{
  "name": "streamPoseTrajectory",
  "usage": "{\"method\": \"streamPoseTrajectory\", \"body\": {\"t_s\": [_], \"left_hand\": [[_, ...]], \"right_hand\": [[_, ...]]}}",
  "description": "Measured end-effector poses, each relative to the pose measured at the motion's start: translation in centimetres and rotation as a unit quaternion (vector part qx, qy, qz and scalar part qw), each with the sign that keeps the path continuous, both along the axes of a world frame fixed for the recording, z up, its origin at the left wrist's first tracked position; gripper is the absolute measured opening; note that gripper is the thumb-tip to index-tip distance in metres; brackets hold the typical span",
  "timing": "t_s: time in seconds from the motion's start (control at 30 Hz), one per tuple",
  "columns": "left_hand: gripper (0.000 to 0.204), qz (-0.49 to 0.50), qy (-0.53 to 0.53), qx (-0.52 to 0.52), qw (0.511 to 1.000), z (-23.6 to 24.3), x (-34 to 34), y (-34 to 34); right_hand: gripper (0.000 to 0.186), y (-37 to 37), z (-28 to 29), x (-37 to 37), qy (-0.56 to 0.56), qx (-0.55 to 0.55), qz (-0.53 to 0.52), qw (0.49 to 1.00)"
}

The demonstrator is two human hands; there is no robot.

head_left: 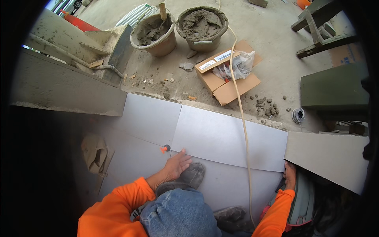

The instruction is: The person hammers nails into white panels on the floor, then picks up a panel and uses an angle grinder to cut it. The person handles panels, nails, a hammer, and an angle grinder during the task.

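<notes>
Ahead lies grey tile (217, 134); left hand (176, 166), right hand (290, 176) by near corners.

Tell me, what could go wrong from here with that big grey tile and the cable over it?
The cream cable lies across the tile, so it might snag if the tile shifts.
The right grip is at the tile's corner, close to the beige slab, so fingers could get pinched.
The left grip is at the near edge, with a shoe close by that might bump it.
</notes>
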State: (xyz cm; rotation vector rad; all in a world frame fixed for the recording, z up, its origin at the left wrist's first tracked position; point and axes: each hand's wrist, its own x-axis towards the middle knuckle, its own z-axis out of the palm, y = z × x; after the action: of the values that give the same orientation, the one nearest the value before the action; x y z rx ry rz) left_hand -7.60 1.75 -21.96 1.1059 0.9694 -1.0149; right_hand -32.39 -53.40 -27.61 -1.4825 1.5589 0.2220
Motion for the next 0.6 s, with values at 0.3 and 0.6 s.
{"method": "streamPoseTrajectory", "body": {"t_s": [0.3, 0.6], "left_hand": [[0.061, 0.088, -0.058, -0.045, 0.993, -1.4, -0.7, -1.3], [0.061, 0.083, -0.131, -0.171, 0.973, 2.2, 0.2, -2.1]], "right_hand": [[0.043, 0.0, 0.8, 0.4, -0.020, -0.076, 0.053, 0.995], [0.044, 0.8, 0.7, 0.3, 0.009, -0.154, 0.039, 0.987]]}}
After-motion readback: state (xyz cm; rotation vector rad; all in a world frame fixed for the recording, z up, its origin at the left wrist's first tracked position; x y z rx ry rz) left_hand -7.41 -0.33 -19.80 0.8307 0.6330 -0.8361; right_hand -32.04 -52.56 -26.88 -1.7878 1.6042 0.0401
